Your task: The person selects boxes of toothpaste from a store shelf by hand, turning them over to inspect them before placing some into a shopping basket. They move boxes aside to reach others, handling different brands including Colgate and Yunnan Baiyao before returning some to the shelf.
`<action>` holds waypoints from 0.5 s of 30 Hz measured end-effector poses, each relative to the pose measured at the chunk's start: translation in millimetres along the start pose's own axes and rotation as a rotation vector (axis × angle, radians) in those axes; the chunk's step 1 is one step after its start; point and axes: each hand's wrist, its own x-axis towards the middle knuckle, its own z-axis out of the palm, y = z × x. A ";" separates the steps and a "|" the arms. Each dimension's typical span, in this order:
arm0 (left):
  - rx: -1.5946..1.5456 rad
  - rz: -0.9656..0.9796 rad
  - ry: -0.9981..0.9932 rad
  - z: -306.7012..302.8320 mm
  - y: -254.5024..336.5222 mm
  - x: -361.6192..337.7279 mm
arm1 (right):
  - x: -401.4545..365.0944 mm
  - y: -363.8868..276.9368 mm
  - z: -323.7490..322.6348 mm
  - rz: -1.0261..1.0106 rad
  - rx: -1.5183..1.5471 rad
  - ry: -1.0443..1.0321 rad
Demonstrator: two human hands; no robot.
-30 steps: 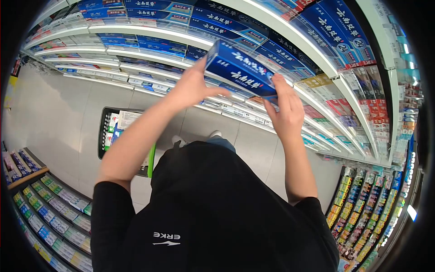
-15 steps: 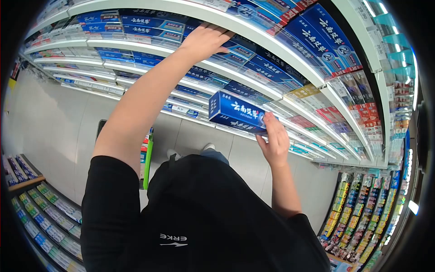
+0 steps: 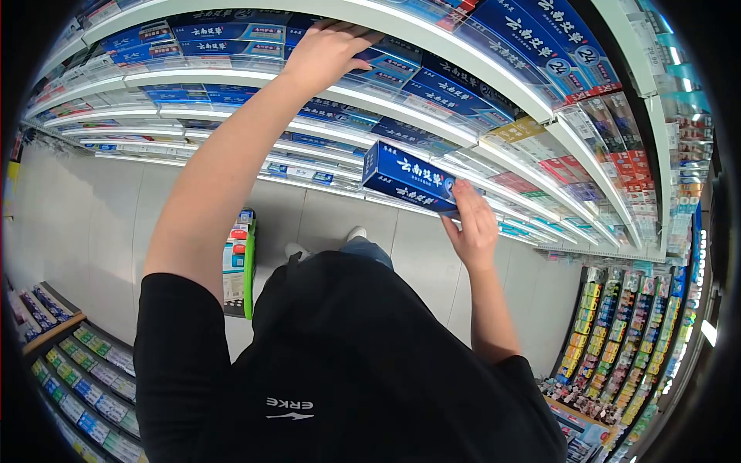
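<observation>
My right hand (image 3: 474,225) holds a blue toothpaste box (image 3: 413,177) by its right end, in front of the lower shelves. The box has white lettering and its far end points left. My left hand (image 3: 330,54) reaches up to the upper shelf and lies on a row of blue boxes (image 3: 228,32), palm down. Its thumb is apart from the fingers, and the fingertips are partly hidden at the shelf's edge. Nothing shows in its grasp.
A white shelf edge (image 3: 432,35) curves above the left hand. Larger blue boxes (image 3: 532,46) stand at the upper right. A green-edged cart (image 3: 248,266) is on the floor (image 3: 324,216) beside my shoes. More racks (image 3: 610,332) stand at the lower right and lower left.
The view has shifted slightly, and more of the cart shows. My left hand appears a little farther left and up. The box in my right hand is tilted slightly more.
</observation>
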 end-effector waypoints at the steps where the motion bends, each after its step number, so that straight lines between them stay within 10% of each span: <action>1: -0.002 -0.004 -0.015 -1.2 0.3 0.7 | 4.5 4.6 1.0 -0.013 -0.019 0.012; 15: 0.191 -0.256 0.049 -42.5 -41.1 -41.5 | 130.2 45.4 38.5 -0.171 -0.221 0.302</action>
